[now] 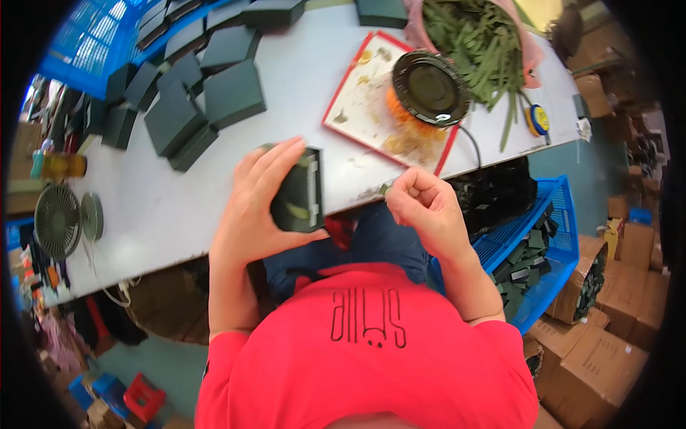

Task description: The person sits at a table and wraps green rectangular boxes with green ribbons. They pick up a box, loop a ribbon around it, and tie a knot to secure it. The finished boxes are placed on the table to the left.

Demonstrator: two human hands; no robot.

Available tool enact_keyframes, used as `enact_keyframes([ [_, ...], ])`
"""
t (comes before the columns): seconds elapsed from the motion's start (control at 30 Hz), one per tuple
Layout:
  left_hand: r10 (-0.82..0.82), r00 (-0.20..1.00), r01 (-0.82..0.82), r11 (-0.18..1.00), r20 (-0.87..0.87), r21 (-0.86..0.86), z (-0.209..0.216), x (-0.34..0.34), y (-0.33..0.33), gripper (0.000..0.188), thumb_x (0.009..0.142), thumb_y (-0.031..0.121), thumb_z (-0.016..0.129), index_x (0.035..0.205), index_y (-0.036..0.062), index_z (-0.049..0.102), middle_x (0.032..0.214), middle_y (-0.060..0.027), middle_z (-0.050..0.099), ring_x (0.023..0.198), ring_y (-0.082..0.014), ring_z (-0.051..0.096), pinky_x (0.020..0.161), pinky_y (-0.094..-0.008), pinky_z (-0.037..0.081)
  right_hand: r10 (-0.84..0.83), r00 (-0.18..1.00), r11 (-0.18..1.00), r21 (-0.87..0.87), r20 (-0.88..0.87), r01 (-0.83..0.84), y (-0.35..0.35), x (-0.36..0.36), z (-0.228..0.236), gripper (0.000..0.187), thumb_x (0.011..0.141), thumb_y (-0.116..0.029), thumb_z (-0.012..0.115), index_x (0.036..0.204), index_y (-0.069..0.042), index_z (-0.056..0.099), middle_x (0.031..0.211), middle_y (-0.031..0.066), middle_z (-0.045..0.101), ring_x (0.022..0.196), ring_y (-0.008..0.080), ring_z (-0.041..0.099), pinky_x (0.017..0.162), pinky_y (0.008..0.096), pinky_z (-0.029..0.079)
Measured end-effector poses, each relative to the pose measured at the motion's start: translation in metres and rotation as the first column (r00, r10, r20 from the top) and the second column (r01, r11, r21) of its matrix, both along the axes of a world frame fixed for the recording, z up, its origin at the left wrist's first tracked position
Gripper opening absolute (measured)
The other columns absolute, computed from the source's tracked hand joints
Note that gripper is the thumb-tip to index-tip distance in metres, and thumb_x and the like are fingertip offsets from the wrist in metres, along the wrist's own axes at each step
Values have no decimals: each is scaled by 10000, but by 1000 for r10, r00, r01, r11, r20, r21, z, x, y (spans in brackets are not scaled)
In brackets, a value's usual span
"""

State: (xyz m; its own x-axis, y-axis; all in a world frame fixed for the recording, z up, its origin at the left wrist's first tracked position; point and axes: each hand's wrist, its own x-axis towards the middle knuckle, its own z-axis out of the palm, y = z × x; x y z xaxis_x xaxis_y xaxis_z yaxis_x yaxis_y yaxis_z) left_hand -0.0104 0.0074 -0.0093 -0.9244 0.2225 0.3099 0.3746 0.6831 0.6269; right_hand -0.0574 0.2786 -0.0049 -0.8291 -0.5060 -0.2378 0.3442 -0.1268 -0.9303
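My left hand (250,204) is wrapped round a dark green box (294,194), tilted up over the table's front edge. A pale strip runs along the box's side facing right. To the right of it and apart from it, my right hand (431,213) is closed in a pinch on the end of a short green ribbon strip (386,188). Most of that strip is hidden by the fingers. Beyond my right hand, a round black pot (431,87) with a dark, glossy inside stands on a red-rimmed white board (357,107) stained with yellowish-brown residue.
Several dark green boxes (234,93) lie at the table's left, near a blue crate (82,46). A pink bag (532,50) spills green strips (475,43) at the far right, by a yellow-and-blue tape roll (537,120). A small fan (58,222) stands left; another blue crate (568,222) sits lower right.
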Motion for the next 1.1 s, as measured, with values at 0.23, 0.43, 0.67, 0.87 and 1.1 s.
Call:
enact_keyframes([
  [0.23,-95,995,95,991,-3,97,6,-3,10,1031,519,321,930,1427,78,505,1400,-106,565,1215,-349,500,1065,-464,358,258,941,951,114,220,-287,-25,12,5,191,944,-179,704,881,-37,592,750,-33,600,654,21,516,576,194,395],
  [0.43,-146,989,149,980,-34,130,3,-4,11,1060,508,314,934,1440,81,488,1391,-111,565,1214,-348,506,1070,-464,355,255,951,936,200,177,-289,-33,13,-4,243,925,-208,728,824,-40,584,691,-50,559,616,18,469,544,207,366],
  [0.67,-151,987,157,977,-54,142,2,-2,12,1049,501,300,930,1431,83,496,1372,-107,574,1182,-341,518,1052,-466,362,260,955,919,266,144,-291,-35,15,-9,256,917,-215,722,799,-29,591,680,-37,561,612,23,443,541,218,363],
  [0.87,-186,979,187,982,-78,3,7,-1,18,997,489,255,909,1399,102,532,1369,-99,574,1161,-328,524,1037,-481,362,384,923,862,361,-2,-357,-35,14,-26,270,916,-213,693,788,7,605,682,8,601,634,52,506,567,250,424],
  [1.1,-64,995,69,996,-81,63,6,-1,17,999,501,266,923,1399,91,521,1362,-103,572,1166,-345,517,1044,-480,355,109,984,977,200,-139,-80,-25,15,-5,113,944,-83,629,982,21,654,896,56,680,679,113,603,640,252,486],
])
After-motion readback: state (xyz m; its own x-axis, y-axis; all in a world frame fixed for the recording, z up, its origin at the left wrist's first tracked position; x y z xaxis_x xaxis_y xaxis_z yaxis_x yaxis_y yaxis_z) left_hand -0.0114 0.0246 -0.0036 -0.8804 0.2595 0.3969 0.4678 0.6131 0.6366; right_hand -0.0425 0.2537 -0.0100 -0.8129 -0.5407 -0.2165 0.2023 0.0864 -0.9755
